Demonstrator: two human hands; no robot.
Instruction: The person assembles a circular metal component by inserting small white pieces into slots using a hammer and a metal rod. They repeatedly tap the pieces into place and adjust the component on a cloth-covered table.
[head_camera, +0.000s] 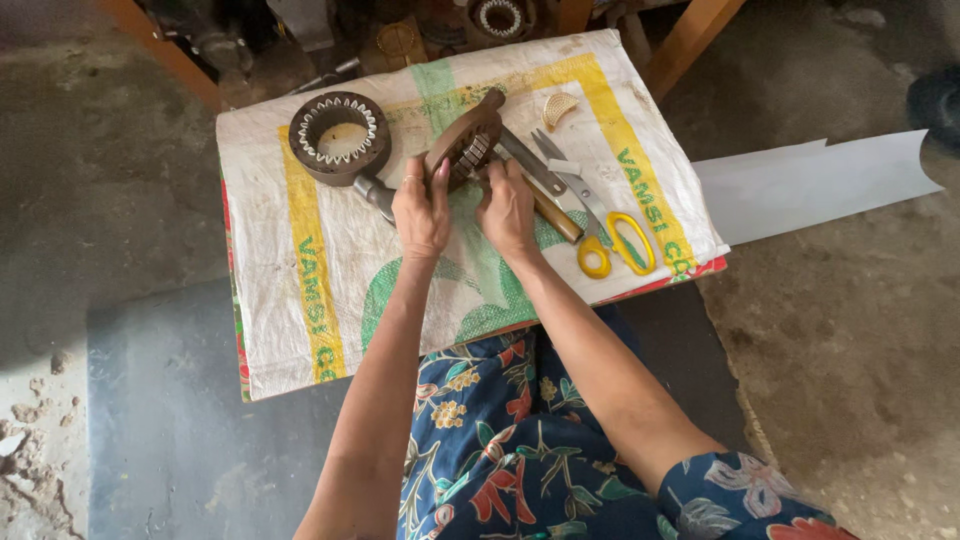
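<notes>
A brown ring-shaped stator core (466, 142) stands tilted on its edge near the middle of the table (300, 330), which is covered by a white woven sack with yellow and green print. The left hand (421, 210) has its fingers closed around the core's near left side, and the right hand (508, 205) pinches at its lower right rim, fingers narrow against the slots. Just right of the hands lie a wooden-handled tool (548, 205) and yellow-handled scissors (600, 222). A second ring core (339, 138) with white slot liners lies flat to the left. A pale sheet (810, 185) juts out past the table's right edge.
</notes>
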